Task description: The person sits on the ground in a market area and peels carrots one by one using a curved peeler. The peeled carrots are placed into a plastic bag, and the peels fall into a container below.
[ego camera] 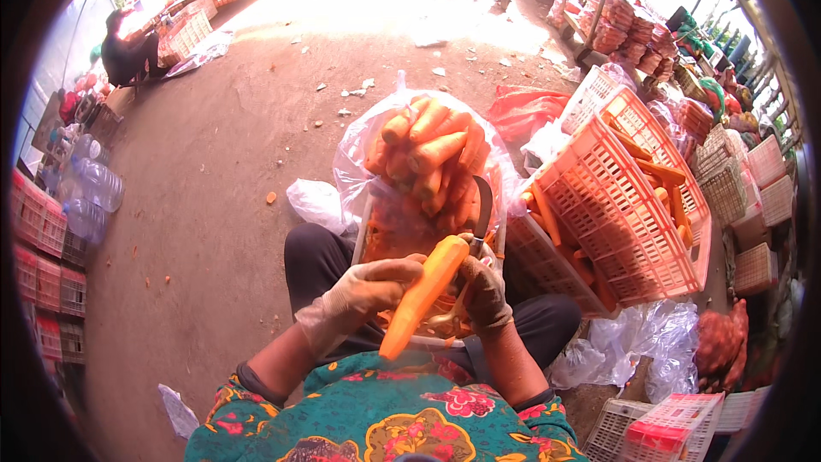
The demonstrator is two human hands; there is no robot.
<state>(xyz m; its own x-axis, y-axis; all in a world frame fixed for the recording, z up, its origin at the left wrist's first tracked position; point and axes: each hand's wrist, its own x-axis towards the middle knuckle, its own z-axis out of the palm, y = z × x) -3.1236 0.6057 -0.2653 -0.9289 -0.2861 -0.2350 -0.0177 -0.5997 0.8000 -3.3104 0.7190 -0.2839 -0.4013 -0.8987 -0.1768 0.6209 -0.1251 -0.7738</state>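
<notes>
My left hand, in a thin pale glove, grips a large peeled carrot that slants across my lap. My right hand, in a darker stained glove, is closed on the handle of a knife with a curved dark blade pointing away from me; the carrot's thick end lies beside this handle. A metal tool, perhaps a peeler, shows below the right fingers, partly hidden. Just beyond my hands, a clear plastic bag full of carrots sits on a crate between my knees. Orange peelings lie under my hands.
Tilted plastic crates with more carrots stand at the right, beside a red mesh sack. Plastic bags lie near my right knee. Large water bottles and stacked crates line the left. A person sits far left.
</notes>
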